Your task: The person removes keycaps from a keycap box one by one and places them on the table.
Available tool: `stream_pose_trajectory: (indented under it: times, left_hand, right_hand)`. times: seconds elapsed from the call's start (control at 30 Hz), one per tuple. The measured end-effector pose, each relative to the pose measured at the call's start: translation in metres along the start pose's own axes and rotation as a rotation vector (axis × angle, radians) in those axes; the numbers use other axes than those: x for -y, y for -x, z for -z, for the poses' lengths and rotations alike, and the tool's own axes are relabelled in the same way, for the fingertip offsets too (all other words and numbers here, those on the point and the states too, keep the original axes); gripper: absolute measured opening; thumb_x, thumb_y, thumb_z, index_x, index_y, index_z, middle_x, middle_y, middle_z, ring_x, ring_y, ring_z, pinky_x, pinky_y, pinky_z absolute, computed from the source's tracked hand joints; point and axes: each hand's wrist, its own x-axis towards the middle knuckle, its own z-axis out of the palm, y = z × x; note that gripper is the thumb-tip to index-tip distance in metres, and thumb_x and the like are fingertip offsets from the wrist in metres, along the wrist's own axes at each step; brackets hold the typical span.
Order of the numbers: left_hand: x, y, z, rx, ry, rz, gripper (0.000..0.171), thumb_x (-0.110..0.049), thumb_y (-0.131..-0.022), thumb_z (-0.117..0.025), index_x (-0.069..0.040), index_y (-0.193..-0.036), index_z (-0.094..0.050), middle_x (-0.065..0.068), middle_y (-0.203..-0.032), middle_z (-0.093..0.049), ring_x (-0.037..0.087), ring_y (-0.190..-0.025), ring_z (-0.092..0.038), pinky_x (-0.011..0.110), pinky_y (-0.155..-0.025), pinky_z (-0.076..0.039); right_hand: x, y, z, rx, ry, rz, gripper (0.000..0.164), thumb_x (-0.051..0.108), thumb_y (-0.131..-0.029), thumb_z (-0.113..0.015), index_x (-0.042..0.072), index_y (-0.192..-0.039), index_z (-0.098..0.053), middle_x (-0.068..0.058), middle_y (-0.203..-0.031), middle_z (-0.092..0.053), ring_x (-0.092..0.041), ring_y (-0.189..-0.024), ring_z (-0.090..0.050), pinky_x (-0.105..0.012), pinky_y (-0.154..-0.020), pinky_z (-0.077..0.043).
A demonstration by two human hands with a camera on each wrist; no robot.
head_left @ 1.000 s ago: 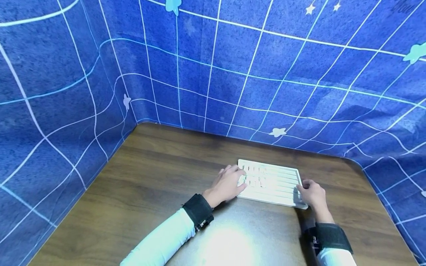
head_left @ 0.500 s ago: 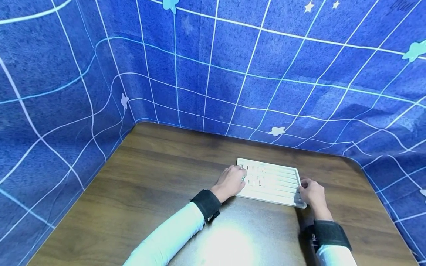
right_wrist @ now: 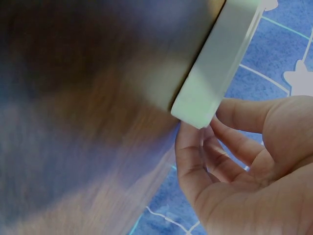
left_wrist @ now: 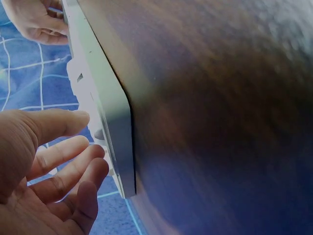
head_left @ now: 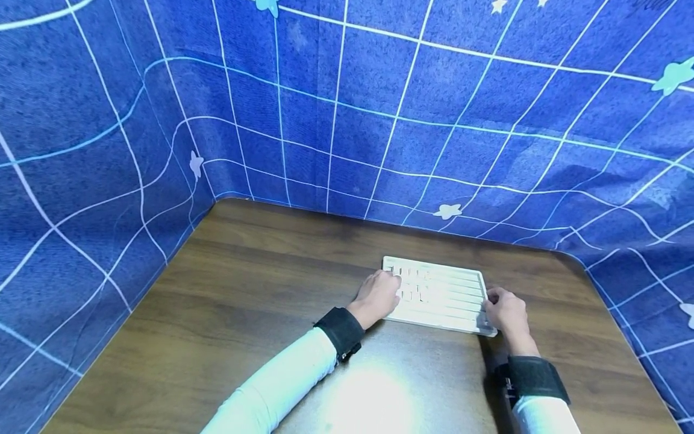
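Observation:
A white rectangular tray (head_left: 450, 328) with long parallel ridges lies on the table. Small white pieces (head_left: 422, 295) stand in two rows toward its left end. My left hand (head_left: 376, 295) reaches over that end, its thumb and index fingertip at the pieces; I cannot tell if one is pinched. In the left wrist view, the thumb (left_wrist: 68, 121) sits just above the bent fingers (left_wrist: 73, 171), close to the tray's side wall (left_wrist: 115, 112). My right hand (head_left: 506, 310) grips the tray's right edge, thumb (right_wrist: 242, 113) on the upper face and fingers (right_wrist: 190, 152) against the end.
The brown wooden table (head_left: 260, 265) stretches around the tray, with a bright glare (head_left: 371, 398) near the front. Blue cloth (head_left: 314, 108) with white grid lines and stars hangs behind and to the left. Each wrist wears a black band (head_left: 340, 331).
My left hand has shifted slightly right over the tray's end, its thumb moving in toward the fingers at the pieces. The right hand stays at the right edge. The head view has shifted slightly.

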Motion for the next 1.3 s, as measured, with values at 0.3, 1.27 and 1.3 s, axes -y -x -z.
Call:
stream_pose_trajectory:
  times: [0.3,1.27,1.3]
  left_hand:
    - [0.001,-0.001,-0.004,0.029,0.027,0.062,0.013,-0.023,-0.089,-0.07,-0.01,-0.089,-0.071,0.006,-0.092,-0.07,0.022,-0.093,-0.066,0.034,-0.081,-0.055]
    - [0.0,-0.005,-0.01,-0.02,0.011,0.063,0.005,-0.018,-0.084,-0.071,-0.013,-0.084,-0.073,0.003,-0.086,-0.07,0.021,-0.088,-0.068,0.033,-0.074,-0.056]
    - [0.0,-0.005,-0.01,-0.017,0.012,0.063,0.005,-0.017,-0.084,-0.071,-0.012,-0.085,-0.073,0.004,-0.086,-0.07,0.021,-0.089,-0.067,0.033,-0.075,-0.056]
  right_hand:
    - [0.002,0.001,-0.002,0.002,0.0,0.005,0.032,0.013,-0.089,-0.055,-0.005,-0.114,-0.062,-0.03,-0.108,-0.064,-0.05,-0.102,-0.058,-0.057,-0.085,-0.047]
    - [-0.002,0.0,-0.001,-0.005,-0.022,0.011,0.03,0.012,-0.09,-0.055,-0.007,-0.113,-0.061,-0.026,-0.1,-0.065,-0.045,-0.098,-0.059,-0.054,-0.084,-0.046]
    - [-0.002,0.0,-0.002,-0.005,-0.022,0.009,0.031,0.012,-0.09,-0.055,-0.007,-0.114,-0.061,-0.026,-0.101,-0.065,-0.045,-0.098,-0.059,-0.054,-0.084,-0.046]
